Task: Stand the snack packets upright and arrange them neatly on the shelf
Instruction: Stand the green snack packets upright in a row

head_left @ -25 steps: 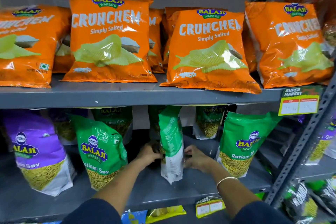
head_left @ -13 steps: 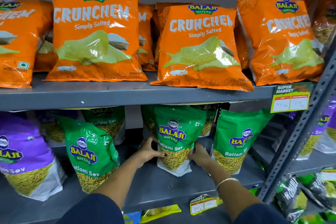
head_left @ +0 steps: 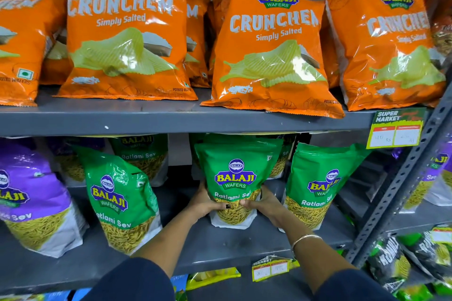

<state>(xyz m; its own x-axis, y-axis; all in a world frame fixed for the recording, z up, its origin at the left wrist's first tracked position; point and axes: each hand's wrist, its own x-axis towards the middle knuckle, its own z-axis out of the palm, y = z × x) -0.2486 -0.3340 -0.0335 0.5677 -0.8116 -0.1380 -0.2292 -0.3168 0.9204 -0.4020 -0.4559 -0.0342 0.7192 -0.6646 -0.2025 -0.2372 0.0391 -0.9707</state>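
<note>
A green Ratlami Sev packet stands upright, front facing me, in the middle of the grey lower shelf. My left hand grips its lower left side and my right hand grips its lower right side, thumbs on the front. Another green packet leans tilted to the left of it. A third green packet stands to the right, close beside my right hand. More green packets stand behind, partly hidden.
A purple sev packet stands at the far left. Orange Crunchem bags fill the upper shelf. A price tag hangs at the right by the slotted upright post. Dark packets lie lower right.
The packet stood edge-on a second ago; both hands have turned it front-facing and now hold it lower, thumbs meeting on its front.
</note>
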